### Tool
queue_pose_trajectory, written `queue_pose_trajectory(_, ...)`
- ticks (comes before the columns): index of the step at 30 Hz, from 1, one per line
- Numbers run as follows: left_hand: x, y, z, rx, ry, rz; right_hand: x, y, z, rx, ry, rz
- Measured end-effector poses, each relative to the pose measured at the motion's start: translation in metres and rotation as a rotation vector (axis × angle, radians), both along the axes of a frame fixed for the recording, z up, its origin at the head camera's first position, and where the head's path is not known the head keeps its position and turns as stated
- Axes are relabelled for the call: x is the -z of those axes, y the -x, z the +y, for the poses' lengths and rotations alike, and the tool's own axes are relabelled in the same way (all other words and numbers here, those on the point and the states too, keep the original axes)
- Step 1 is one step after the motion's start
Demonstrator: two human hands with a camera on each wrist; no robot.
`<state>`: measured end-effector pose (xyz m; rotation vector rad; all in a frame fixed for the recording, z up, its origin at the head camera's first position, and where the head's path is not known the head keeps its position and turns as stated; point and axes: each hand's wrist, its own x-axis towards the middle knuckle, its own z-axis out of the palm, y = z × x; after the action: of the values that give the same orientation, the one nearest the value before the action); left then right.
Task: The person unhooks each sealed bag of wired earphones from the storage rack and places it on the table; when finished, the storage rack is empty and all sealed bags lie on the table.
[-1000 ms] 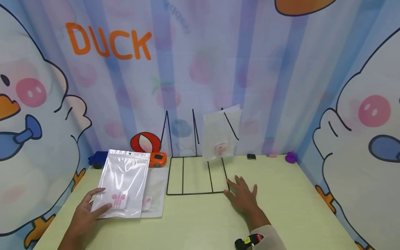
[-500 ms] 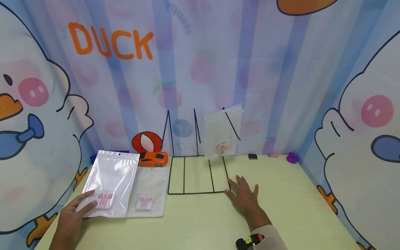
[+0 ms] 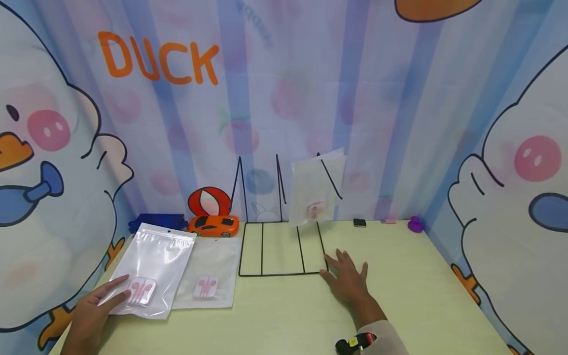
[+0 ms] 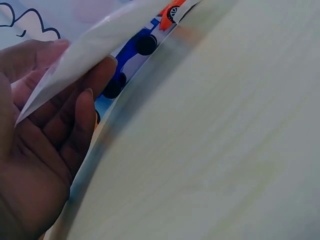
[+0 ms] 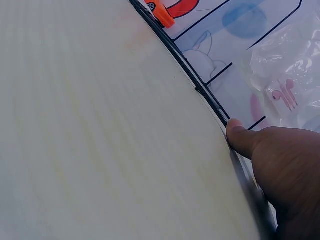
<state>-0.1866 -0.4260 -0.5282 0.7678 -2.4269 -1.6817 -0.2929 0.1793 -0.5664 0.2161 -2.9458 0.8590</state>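
Note:
My left hand point(image 3: 87, 311) pinches the lower left edge of a white zip bag point(image 3: 165, 259), thumb on top and fingers beneath. Pink earphones in a small clear case show through its front. In the left wrist view the bag point(image 4: 82, 52) is seen edge-on, lifted off the table. Under and beside it a second such bag point(image 3: 217, 261) lies flat. A third bag point(image 3: 306, 182) hangs on the right hook of a black wire rack point(image 3: 262, 249). With fingers spread, my right hand point(image 3: 348, 282) rests at the right front corner of the rack's base, thumb and fingertips at the wire.
Behind the bags stand an orange toy car point(image 3: 214, 226) and a blue toy vehicle point(image 3: 157, 222). A small black object point(image 3: 360, 223), a pink block point(image 3: 389, 221) and a purple duck-like toy point(image 3: 415, 225) line the back edge. A printed curtain point(image 3: 284, 74) walls the table.
The left hand has drawn its bag to the left and slightly toward me, uncovering more of the lower bag, the orange car and the blue vehicle. The right hand has stayed at the rack.

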Motion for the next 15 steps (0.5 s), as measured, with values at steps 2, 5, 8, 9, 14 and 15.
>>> queue_pose_trajectory(2, 0.0000, -0.0001, -0.0009, 0.005, -0.003, 0.001, 0.0004, -0.0001, -0.0001, 0.000, -0.001, -0.001)
queue_pose_trajectory(5, 0.0010, -0.0002, -0.0030, 0.000, 0.008, -0.010, -0.0001, -0.0003, -0.0008, -0.001, 0.001, -0.004)
queue_pose_trajectory(8, 0.0025, -0.0001, -0.0047, -0.018, 0.030, -0.028, -0.0016, -0.0008, -0.0011, -0.003, 0.004, -0.003)
queue_pose_trajectory(9, 0.0033, 0.0001, -0.0054, -0.024, 0.035, -0.030, -0.0019, -0.0008, -0.0011, -0.004, 0.003, -0.006)
queue_pose_trajectory(14, 0.0048, 0.0005, -0.0061, -0.055, 0.029, -0.023, -0.0041, -0.0013, -0.0014, -0.002, 0.006, 0.004)
queue_pose_trajectory(15, 0.0052, 0.0007, -0.0059, -0.060, 0.018, -0.018, -0.0045, -0.0015, -0.0016, -0.001, 0.006, 0.007)
